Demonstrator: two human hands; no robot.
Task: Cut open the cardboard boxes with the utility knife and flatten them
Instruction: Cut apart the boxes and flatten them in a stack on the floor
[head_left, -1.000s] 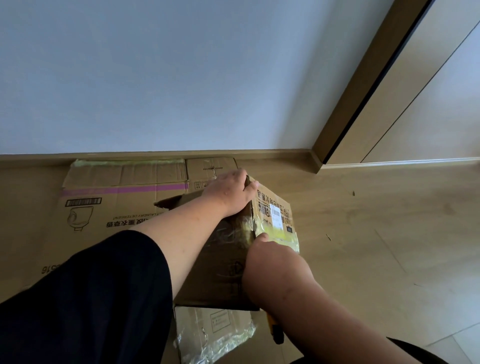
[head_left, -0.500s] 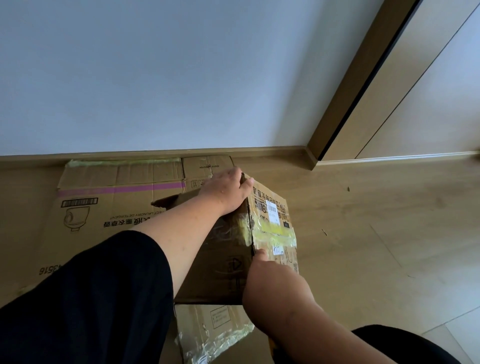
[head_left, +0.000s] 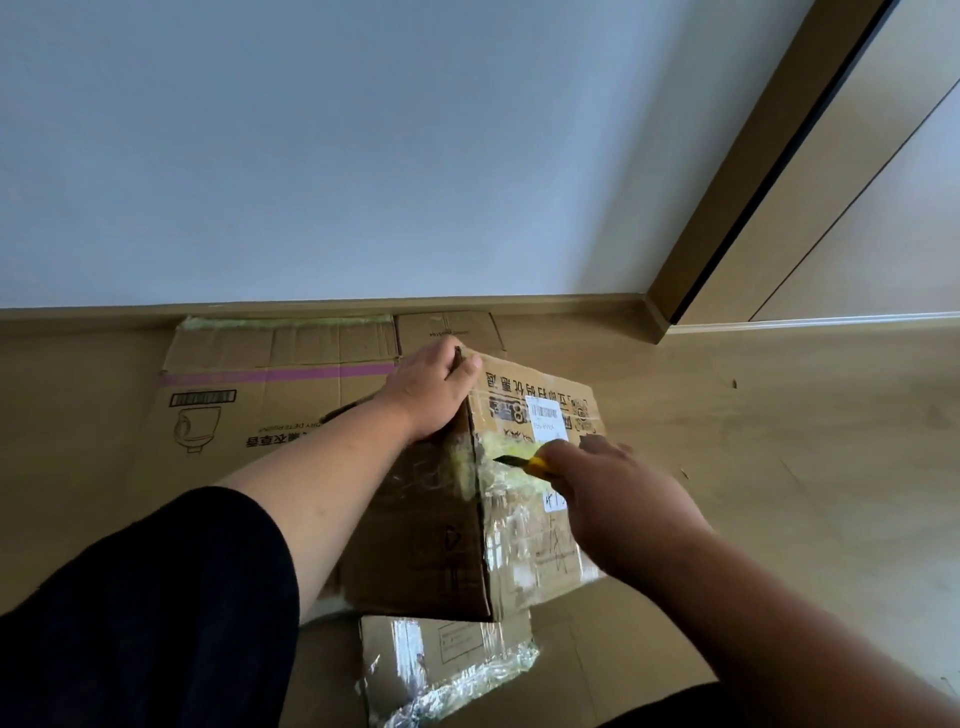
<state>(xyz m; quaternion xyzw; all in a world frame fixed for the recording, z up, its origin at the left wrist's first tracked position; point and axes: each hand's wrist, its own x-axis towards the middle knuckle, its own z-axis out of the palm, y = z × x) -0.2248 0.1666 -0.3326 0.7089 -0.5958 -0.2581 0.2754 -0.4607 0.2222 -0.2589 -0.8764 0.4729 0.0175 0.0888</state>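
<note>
A taped brown cardboard box (head_left: 431, 525) stands on the floor in front of me, with a white label and yellowish tape on its right face. My left hand (head_left: 434, 389) grips the box's far top corner, fingers curled over the edge. My right hand (head_left: 618, 499) holds a yellow utility knife (head_left: 524, 462), whose dark blade points left at the tape near the box's vertical corner edge. Most of the knife's handle is hidden inside the hand.
A large flattened box (head_left: 260, 395) with a pink stripe and printed text lies against the skirting board behind. Another flat piece with clear crinkled tape (head_left: 447, 665) lies near my knees. A door frame (head_left: 753, 171) rises at the right; bare wooden floor (head_left: 779, 467) spreads right.
My right hand has come up from the box's lower front and out to the right face, and the knife blade now shows against the tape. The left hand keeps its grip on the top corner.
</note>
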